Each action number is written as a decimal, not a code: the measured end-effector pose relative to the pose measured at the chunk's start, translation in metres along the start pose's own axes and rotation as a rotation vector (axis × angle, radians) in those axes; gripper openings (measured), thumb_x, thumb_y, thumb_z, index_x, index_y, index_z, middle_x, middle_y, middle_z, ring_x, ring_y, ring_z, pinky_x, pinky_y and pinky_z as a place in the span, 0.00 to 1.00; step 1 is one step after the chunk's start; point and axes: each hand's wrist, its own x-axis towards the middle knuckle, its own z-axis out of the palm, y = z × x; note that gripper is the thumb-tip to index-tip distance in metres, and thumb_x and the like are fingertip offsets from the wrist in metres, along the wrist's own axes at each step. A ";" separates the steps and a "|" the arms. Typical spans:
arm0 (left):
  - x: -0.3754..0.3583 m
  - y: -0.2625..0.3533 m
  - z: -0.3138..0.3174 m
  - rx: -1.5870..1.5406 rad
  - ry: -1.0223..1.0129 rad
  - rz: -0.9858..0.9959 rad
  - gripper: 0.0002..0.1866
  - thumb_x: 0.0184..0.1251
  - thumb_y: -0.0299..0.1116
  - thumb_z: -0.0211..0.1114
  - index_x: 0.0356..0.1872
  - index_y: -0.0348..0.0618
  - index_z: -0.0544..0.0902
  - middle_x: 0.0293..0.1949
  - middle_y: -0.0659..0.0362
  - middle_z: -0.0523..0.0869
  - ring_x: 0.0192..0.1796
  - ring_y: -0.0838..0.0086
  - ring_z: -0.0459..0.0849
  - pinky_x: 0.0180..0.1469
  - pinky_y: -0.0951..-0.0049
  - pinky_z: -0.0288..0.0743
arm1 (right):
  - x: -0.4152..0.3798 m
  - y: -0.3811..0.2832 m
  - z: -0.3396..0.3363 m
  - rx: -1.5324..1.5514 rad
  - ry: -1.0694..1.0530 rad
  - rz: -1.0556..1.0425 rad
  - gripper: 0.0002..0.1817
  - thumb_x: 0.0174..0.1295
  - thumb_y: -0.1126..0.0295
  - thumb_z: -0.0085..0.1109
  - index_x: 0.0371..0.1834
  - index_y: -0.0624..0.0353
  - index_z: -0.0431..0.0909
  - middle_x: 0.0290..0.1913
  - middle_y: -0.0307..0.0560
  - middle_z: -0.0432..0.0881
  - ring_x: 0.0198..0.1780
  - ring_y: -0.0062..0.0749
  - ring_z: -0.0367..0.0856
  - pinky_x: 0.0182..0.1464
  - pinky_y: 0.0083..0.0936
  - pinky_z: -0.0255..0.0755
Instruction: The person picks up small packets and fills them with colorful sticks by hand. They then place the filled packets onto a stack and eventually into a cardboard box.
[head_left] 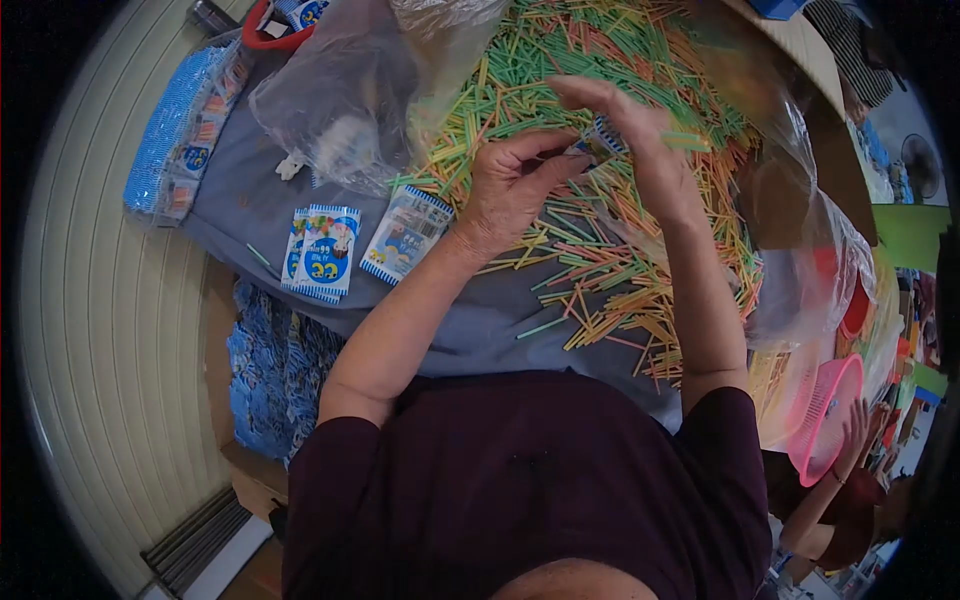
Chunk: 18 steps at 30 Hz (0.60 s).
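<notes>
My left hand (515, 190) pinches a small blue-and-white printed packet (600, 143) between thumb and fingertips, above the heap of coloured straw-like sticks (600, 45). Close against the packet, my right hand (640, 135) is slightly blurred, its fingers reaching over to the left and its thumb hidden. A few pale yellow-green sticks (685, 141) poke out on the right side of that hand, apparently held under it. Below my left hand lie a flat packet (408, 232) and a small stack of similar packets (323, 252) on the grey cloth (450, 330).
Clear plastic sheeting (340, 100) borders the heap. A bundle of packets (185, 135) lies at the left, below a red container (265, 30). Blue printed wrappers (265, 370) fill a box near my left side. At right are a pink basket (830, 410) and another person's hand (853, 437).
</notes>
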 end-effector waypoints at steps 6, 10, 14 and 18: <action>-0.014 -0.001 -0.004 0.248 0.000 0.199 0.11 0.65 0.22 0.69 0.47 0.34 0.86 0.37 0.60 0.87 0.35 0.82 0.83 0.37 0.80 0.78 | -0.005 -0.011 0.017 0.059 -0.022 0.138 0.32 0.77 0.47 0.35 0.56 0.67 0.80 0.47 0.53 0.87 0.49 0.34 0.83 0.57 0.31 0.73; -0.038 0.014 -0.014 0.229 0.043 0.306 0.10 0.64 0.18 0.66 0.46 0.34 0.86 0.37 0.56 0.88 0.37 0.80 0.84 0.40 0.78 0.78 | -0.009 -0.005 -0.019 0.047 0.233 0.105 0.30 0.76 0.48 0.42 0.56 0.66 0.80 0.47 0.51 0.88 0.52 0.34 0.84 0.57 0.33 0.74; -0.069 0.036 -0.053 0.477 0.081 0.531 0.10 0.62 0.17 0.67 0.44 0.38 0.86 0.42 0.57 0.89 0.45 0.71 0.86 0.50 0.75 0.77 | -0.041 0.020 -0.065 -1.057 0.131 0.087 0.23 0.65 0.55 0.62 0.58 0.57 0.81 0.54 0.51 0.85 0.56 0.40 0.82 0.58 0.35 0.73; -0.096 0.043 -0.079 0.664 0.154 0.601 0.08 0.66 0.23 0.65 0.45 0.40 0.87 0.45 0.55 0.86 0.49 0.67 0.83 0.51 0.73 0.77 | -0.053 -0.010 -0.030 -0.737 0.141 0.124 0.28 0.52 0.65 0.73 0.58 0.58 0.81 0.55 0.49 0.84 0.57 0.39 0.80 0.61 0.35 0.70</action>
